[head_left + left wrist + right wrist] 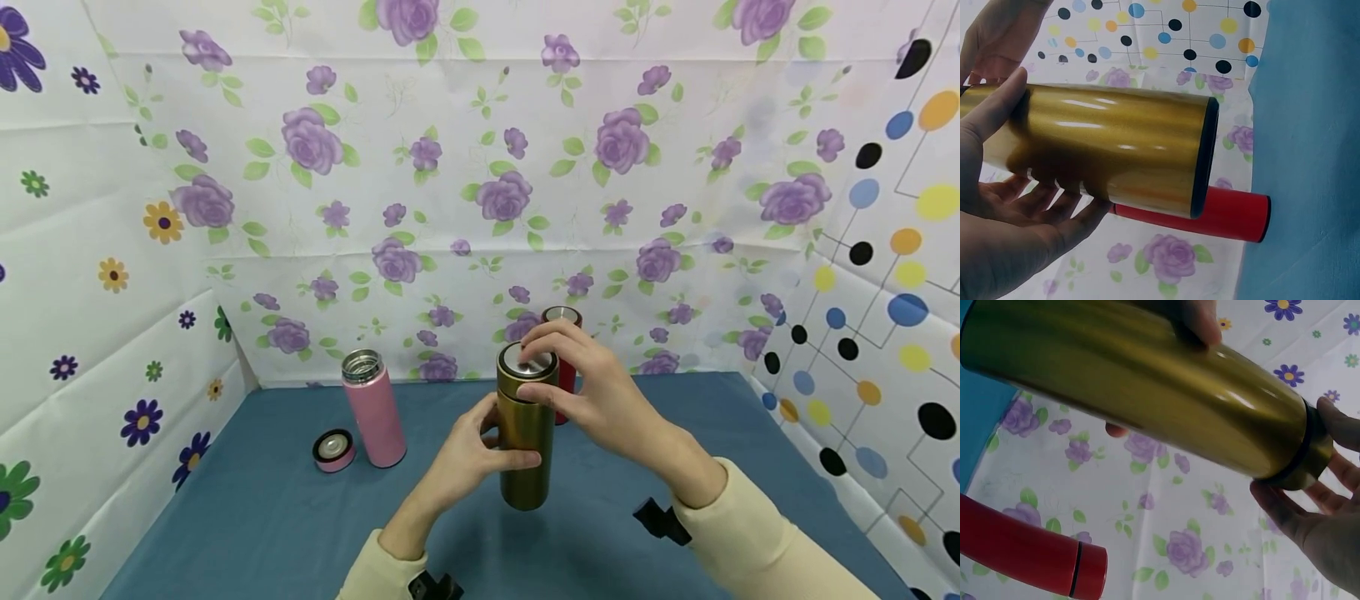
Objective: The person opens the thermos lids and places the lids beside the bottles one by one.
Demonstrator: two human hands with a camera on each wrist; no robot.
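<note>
A gold vacuum flask [527, 450] stands nearly upright in front of me, its base seemingly held above the blue tabletop. My left hand [459, 467] grips its body, with the thumb across the front; the left wrist view shows the fingers curled beneath the gold flask [1116, 144]. At the top, my right hand [600, 392] holds the flask's lid [528, 360], which has a silver disc on top. Thumb and fingers sit around the rim of the lid [1313, 456] in the right wrist view. The lid is seated on the flask.
Behind the gold flask stands a red flask [562, 317], partly hidden. To the left, a pink flask [378, 425] stands without its lid, and a pink lid [333, 450] lies beside it. A blue cloth [262, 517] covers the table; patterned sheets [450, 167] enclose the back and sides.
</note>
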